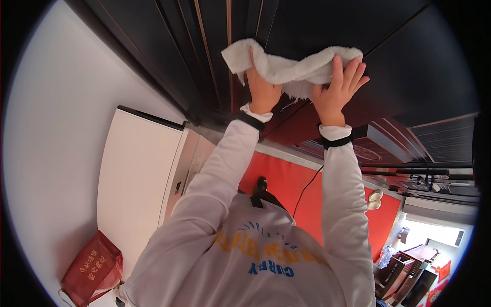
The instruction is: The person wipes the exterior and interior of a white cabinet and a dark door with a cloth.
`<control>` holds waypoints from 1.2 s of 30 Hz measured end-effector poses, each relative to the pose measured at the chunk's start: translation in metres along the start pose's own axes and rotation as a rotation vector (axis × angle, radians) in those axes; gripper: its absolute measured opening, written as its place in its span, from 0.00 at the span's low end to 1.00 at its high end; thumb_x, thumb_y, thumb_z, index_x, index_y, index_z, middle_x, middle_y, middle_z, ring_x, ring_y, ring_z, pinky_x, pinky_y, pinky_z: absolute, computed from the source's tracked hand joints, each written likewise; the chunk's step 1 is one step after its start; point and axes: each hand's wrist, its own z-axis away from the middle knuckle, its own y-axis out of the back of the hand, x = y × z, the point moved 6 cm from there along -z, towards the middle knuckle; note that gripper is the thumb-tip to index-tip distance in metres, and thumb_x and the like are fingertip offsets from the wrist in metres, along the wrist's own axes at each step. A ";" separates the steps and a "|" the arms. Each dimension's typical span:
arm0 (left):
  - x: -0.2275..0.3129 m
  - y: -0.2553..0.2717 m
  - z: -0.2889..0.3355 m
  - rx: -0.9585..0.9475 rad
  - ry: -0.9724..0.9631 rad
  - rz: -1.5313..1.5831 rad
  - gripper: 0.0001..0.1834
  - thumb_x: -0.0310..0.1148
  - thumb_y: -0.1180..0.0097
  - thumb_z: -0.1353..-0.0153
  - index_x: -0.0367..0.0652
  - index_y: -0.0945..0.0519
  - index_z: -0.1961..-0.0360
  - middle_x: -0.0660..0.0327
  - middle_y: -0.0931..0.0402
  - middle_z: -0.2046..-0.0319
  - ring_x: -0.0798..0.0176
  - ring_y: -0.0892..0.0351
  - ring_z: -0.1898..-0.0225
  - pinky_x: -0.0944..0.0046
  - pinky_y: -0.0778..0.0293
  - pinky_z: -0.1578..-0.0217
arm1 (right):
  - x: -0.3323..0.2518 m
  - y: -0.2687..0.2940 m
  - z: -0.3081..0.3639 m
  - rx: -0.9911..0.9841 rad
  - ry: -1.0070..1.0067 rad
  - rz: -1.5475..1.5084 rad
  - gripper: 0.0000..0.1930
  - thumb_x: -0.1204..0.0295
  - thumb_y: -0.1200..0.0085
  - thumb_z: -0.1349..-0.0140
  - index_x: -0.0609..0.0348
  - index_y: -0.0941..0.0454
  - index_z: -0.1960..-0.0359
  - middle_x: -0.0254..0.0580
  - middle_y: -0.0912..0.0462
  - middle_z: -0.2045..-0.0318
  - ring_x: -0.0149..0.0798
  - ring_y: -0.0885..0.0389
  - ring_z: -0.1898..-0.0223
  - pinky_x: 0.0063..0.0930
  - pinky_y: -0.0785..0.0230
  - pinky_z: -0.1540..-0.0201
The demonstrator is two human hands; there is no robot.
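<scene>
A white fluffy towel (291,66) lies bunched and wavy against a dark panelled cabinet front (327,25), with a frayed lower edge hanging loose. My left hand (263,92) reaches up to the towel's left part. The cloth folds over most of its fingers; only one outer finger shows along the edge, so its grip is hidden. Toward the towel's right end, my right hand (336,94) rests with fingers stretched and spread, its fingertips pressing the cloth and the panel beside it. Both arms are raised, in white sleeves with dark bands at the wrists.
A tall pale cabinet or appliance (138,169) stands at left by the white wall (56,133), near a red bag (94,268). Below lies a red floor covering (294,179) with a black cable (307,187). Pale slippers (375,199) and dark wooden furniture (401,273) are at right.
</scene>
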 end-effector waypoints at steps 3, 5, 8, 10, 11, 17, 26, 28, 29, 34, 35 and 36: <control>-0.034 -0.023 0.063 -0.094 0.098 -0.068 0.33 0.32 0.48 0.40 0.28 0.42 0.37 0.35 0.42 0.40 0.30 0.44 0.39 0.37 0.52 0.39 | 0.000 -0.017 0.055 -0.163 0.033 0.057 0.30 0.69 0.46 0.49 0.43 0.27 0.39 0.59 0.41 0.32 0.57 0.53 0.28 0.54 0.77 0.28; -0.022 -0.031 0.089 -0.133 0.156 -0.068 0.21 0.30 0.50 0.39 0.36 0.27 0.45 0.41 0.31 0.46 0.30 0.39 0.44 0.35 0.48 0.44 | 0.007 -0.020 0.088 -0.202 0.043 0.088 0.29 0.68 0.45 0.49 0.40 0.26 0.40 0.56 0.41 0.32 0.55 0.53 0.28 0.53 0.76 0.28; -0.019 -0.035 0.115 -0.025 0.263 -0.122 0.13 0.28 0.52 0.40 0.40 0.21 0.55 0.46 0.25 0.54 0.30 0.36 0.48 0.37 0.44 0.48 | 0.001 -0.025 0.114 -0.240 0.120 0.148 0.28 0.67 0.44 0.48 0.40 0.25 0.41 0.50 0.37 0.33 0.52 0.48 0.29 0.52 0.71 0.28; -0.014 -0.036 0.118 -0.034 0.312 -0.033 0.13 0.28 0.52 0.40 0.40 0.21 0.55 0.46 0.25 0.54 0.30 0.36 0.48 0.39 0.43 0.49 | 0.000 -0.020 0.116 -0.305 0.110 0.143 0.28 0.67 0.44 0.48 0.40 0.25 0.41 0.50 0.37 0.34 0.52 0.46 0.30 0.53 0.70 0.28; -0.011 -0.038 0.118 -0.041 0.351 0.060 0.13 0.29 0.51 0.39 0.40 0.21 0.55 0.46 0.25 0.54 0.30 0.35 0.48 0.40 0.42 0.49 | 0.001 -0.018 0.115 -0.361 0.099 0.143 0.27 0.67 0.45 0.48 0.41 0.25 0.41 0.50 0.36 0.34 0.52 0.45 0.30 0.53 0.68 0.28; 0.040 -0.052 0.099 -0.202 0.217 -0.150 0.30 0.34 0.49 0.39 0.31 0.37 0.38 0.33 0.38 0.43 0.27 0.41 0.42 0.40 0.44 0.43 | 0.031 0.028 0.066 -0.281 0.003 0.143 0.31 0.67 0.44 0.48 0.49 0.30 0.37 0.59 0.43 0.32 0.61 0.50 0.29 0.62 0.70 0.30; 0.180 -0.022 -0.043 0.018 -0.213 -0.103 0.33 0.37 0.43 0.40 0.38 0.34 0.35 0.42 0.34 0.41 0.39 0.36 0.40 0.42 0.51 0.38 | 0.101 0.134 -0.031 0.083 -0.061 0.289 0.34 0.69 0.40 0.53 0.53 0.29 0.39 0.56 0.38 0.40 0.66 0.44 0.37 0.68 0.54 0.40; 0.205 -0.016 -0.065 0.008 -0.228 -0.044 0.32 0.27 0.43 0.44 0.35 0.35 0.36 0.39 0.33 0.44 0.38 0.33 0.44 0.48 0.41 0.42 | 0.102 0.147 -0.034 0.095 -0.012 0.390 0.35 0.71 0.39 0.53 0.56 0.31 0.37 0.52 0.31 0.52 0.57 0.32 0.49 0.57 0.38 0.52; 0.208 -0.017 -0.068 -0.026 -0.190 0.021 0.32 0.24 0.44 0.44 0.33 0.34 0.37 0.38 0.33 0.45 0.37 0.33 0.44 0.49 0.39 0.43 | 0.102 0.148 -0.031 0.099 -0.018 0.387 0.35 0.71 0.39 0.53 0.56 0.31 0.37 0.52 0.31 0.52 0.57 0.32 0.49 0.57 0.38 0.52; 0.222 -0.006 -0.075 0.117 -0.319 0.070 0.27 0.19 0.44 0.45 0.35 0.27 0.41 0.42 0.26 0.54 0.41 0.27 0.54 0.51 0.32 0.52 | 0.097 0.133 -0.019 -0.063 -0.269 -0.072 0.41 0.73 0.41 0.45 0.67 0.49 0.31 0.49 0.30 0.57 0.43 0.24 0.63 0.31 0.27 0.59; 0.221 -0.002 -0.075 0.123 -0.325 0.128 0.27 0.20 0.44 0.45 0.36 0.28 0.41 0.43 0.26 0.55 0.41 0.27 0.55 0.51 0.32 0.52 | 0.093 0.130 -0.017 -0.080 -0.310 -0.134 0.42 0.73 0.41 0.44 0.67 0.50 0.31 0.49 0.31 0.56 0.42 0.24 0.63 0.30 0.27 0.59; 0.223 0.002 -0.077 0.178 -0.413 0.014 0.28 0.21 0.43 0.44 0.38 0.29 0.39 0.45 0.24 0.58 0.43 0.26 0.56 0.50 0.32 0.52 | 0.092 0.129 -0.018 -0.076 -0.312 -0.135 0.42 0.73 0.41 0.44 0.67 0.50 0.31 0.49 0.31 0.56 0.42 0.24 0.63 0.30 0.27 0.59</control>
